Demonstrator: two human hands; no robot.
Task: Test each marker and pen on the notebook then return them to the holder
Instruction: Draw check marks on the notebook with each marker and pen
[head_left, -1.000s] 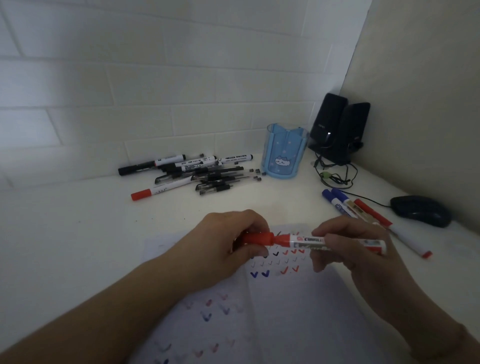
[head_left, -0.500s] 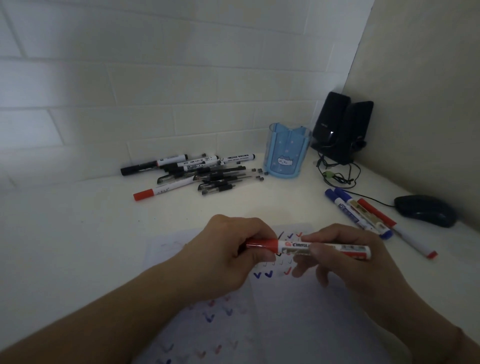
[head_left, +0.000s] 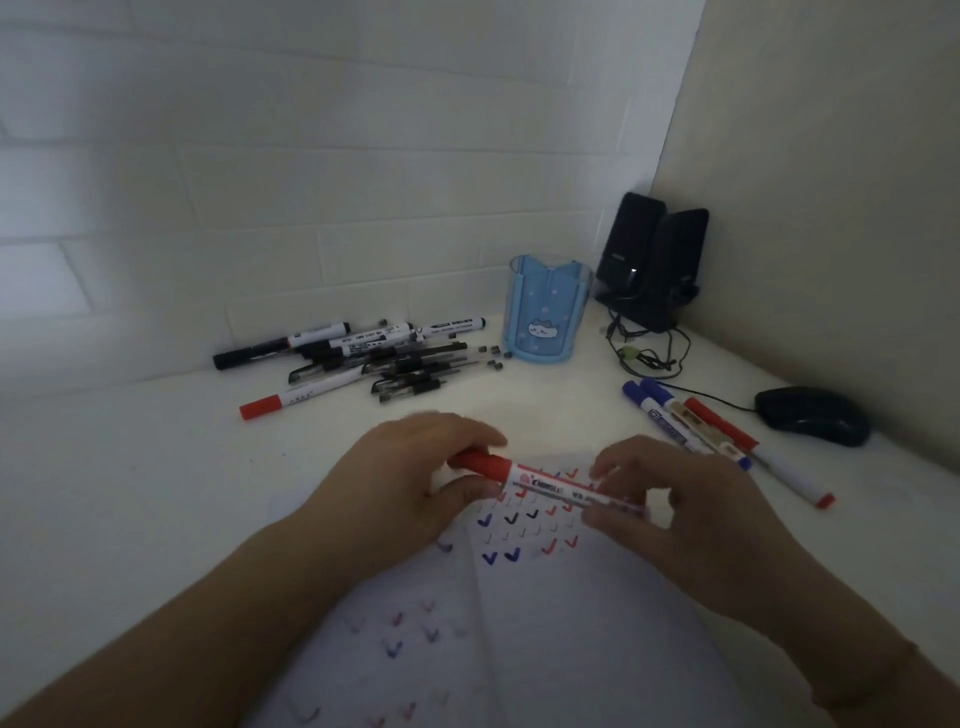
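Note:
A red marker (head_left: 550, 484) lies level above the open notebook (head_left: 519, 613), which carries rows of red, blue and black ticks. My left hand (head_left: 415, 483) grips the marker's red cap end. My right hand (head_left: 670, 514) pinches the white barrel at its other end. The cap sits on the barrel. The blue pen holder (head_left: 545, 317) with a cat picture stands at the back, with nothing showing above its rim.
A pile of black pens and markers (head_left: 374, 358) lies left of the holder, a red-capped marker (head_left: 306, 397) in front of it. Blue and red markers (head_left: 696, 421) lie right of the notebook. A mouse (head_left: 813, 414), cables and two black speakers (head_left: 652, 260) fill the right corner.
The red cap, apart from the barrel one second ago, now sits pushed onto it. Both hands have come closer together and lower over the notebook.

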